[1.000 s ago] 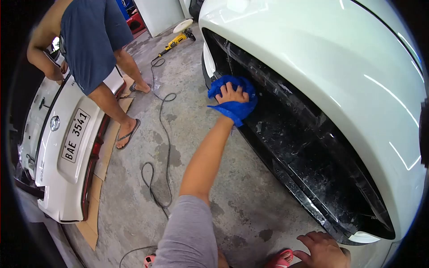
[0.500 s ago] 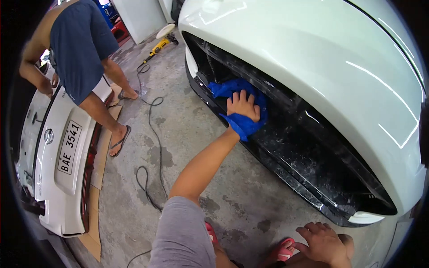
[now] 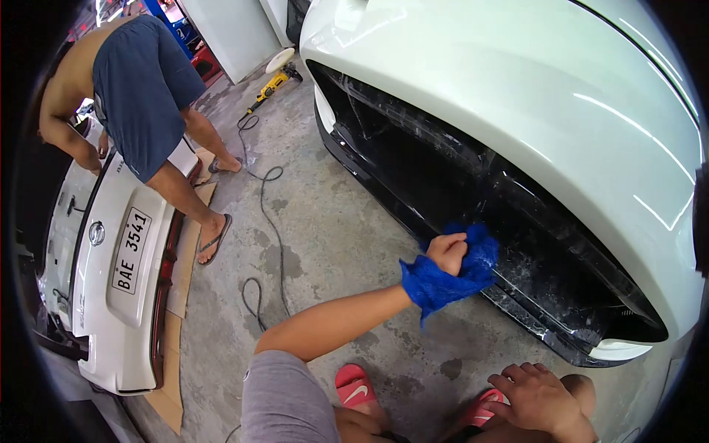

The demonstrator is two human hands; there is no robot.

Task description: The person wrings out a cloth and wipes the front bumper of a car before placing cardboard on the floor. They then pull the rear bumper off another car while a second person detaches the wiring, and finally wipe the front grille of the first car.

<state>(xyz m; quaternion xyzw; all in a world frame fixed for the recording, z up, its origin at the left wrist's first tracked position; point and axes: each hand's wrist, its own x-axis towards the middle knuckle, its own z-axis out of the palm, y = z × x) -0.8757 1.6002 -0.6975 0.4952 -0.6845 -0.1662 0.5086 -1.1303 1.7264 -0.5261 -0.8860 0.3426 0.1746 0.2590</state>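
My left hand (image 3: 447, 253) is closed on a crumpled blue cloth (image 3: 473, 262) at the lower lip of the white car's black front opening (image 3: 413, 159). Part of the cloth hangs below my wrist. Whitish smudges mark the black surface to the right of the cloth. My right hand (image 3: 543, 399) lies with its fingers apart over my knee at the bottom right and holds nothing.
Another person (image 3: 140, 88) in dark shorts bends over a white tailgate (image 3: 111, 273) at the left, with cardboard (image 3: 173, 369) beneath. A yellow polisher (image 3: 275, 83) and its cord (image 3: 277, 229) lie on the concrete floor. My red slippers (image 3: 354, 385) are below.
My left hand has moved right and down along the opening, going from spread flat on the blue cloth to closed on it. The view has shifted slightly. My right hand stays at my knee.
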